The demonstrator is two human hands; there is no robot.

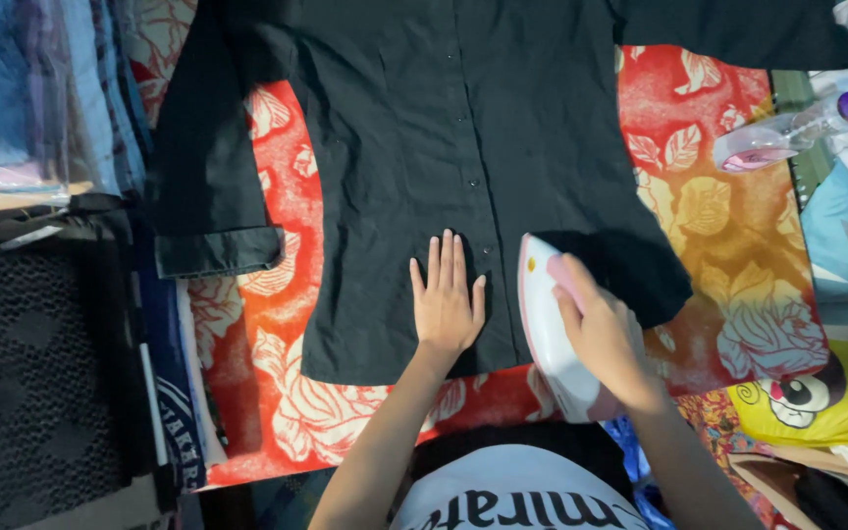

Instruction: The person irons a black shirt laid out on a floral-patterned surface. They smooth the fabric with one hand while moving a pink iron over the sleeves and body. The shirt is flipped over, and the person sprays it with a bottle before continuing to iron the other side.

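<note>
Red floral cloth [738,245] with pale leaves and roses spread over the surface, folded fabrics stacked [41,108] beyond its left edge, dark patterned textile [41,373] below them, yellow cartoon-faced cushion [826,397] at the right edge, dim light with deep shadows

The left hand [446,304] lies flat on the black shirt [444,147]. Past its fingertips the shirt is smooth and flat, so there is lots of room that way. Just beside its thumb stands the white and pink iron [554,329], held by the right hand [603,339]; that way is blocked. Beyond the little finger lies open shirt, then red flowered cloth [277,353]. Far past the right fingers a spray bottle [787,132] lies in the way. Stacked folded clothes [41,108] wall off the left.
</note>
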